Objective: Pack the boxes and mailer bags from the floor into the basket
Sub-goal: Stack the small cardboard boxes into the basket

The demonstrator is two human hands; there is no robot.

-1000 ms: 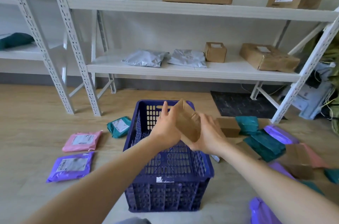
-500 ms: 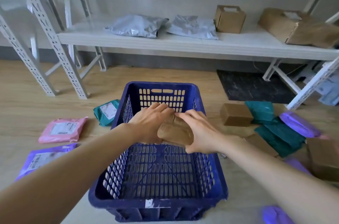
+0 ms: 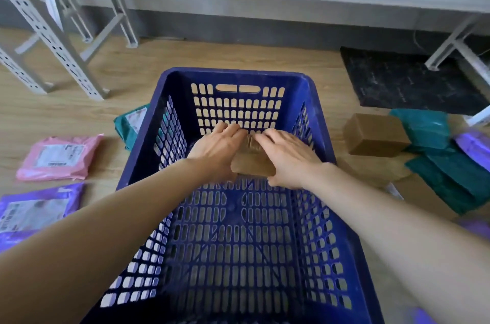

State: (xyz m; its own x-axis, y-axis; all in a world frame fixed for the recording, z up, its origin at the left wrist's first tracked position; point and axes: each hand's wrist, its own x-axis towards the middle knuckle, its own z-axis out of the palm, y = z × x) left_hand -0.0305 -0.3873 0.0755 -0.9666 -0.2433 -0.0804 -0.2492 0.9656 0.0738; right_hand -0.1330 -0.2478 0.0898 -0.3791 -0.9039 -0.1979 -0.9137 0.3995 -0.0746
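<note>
**Now: box low inside basket, both hands on it**

Your fingers (image 3: 233,130) lie flat over the brown box (image 3: 253,162), left hand (image 3: 216,150) and right hand (image 3: 287,158) clamping its sides. It sits against the blue basket (image 3: 238,77) far wall. Second box (image 3: 375,134), pink mailer (image 3: 59,156), green mailers (image 3: 450,175) remain on floor.

Basket (image 3: 236,77) floor bare behind cardboard box (image 3: 253,162).

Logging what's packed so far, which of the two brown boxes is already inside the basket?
The brown box held between both hands at the far end of the blue basket. The other brown box sits on the floor right of it.
</note>
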